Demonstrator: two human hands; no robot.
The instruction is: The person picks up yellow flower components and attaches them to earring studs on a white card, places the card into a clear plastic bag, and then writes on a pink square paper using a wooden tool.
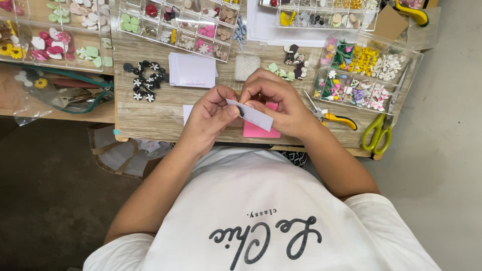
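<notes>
Okay, scene: head view, looking down at two hands over a wooden bench (150,115).
left hand (208,118): fingers closed, pinching the left end of a small white card (251,115).
right hand (273,103): fingers curled shut on the same card, from above.
white card: held between both hands, tilted, above the near bench edge, over a pink paper (261,131).
pink paper: flat on bench, partly hidden by the hands.
card stack (192,70): white, just behind the left hand.
black flower pieces (144,79): cluster left of the stack.
yellow pliers (334,118): just right of the right wrist.
green scissors (379,133): at the right bench edge.
bead trays (178,25): clear compartment boxes along the back, colourful small parts.
</notes>
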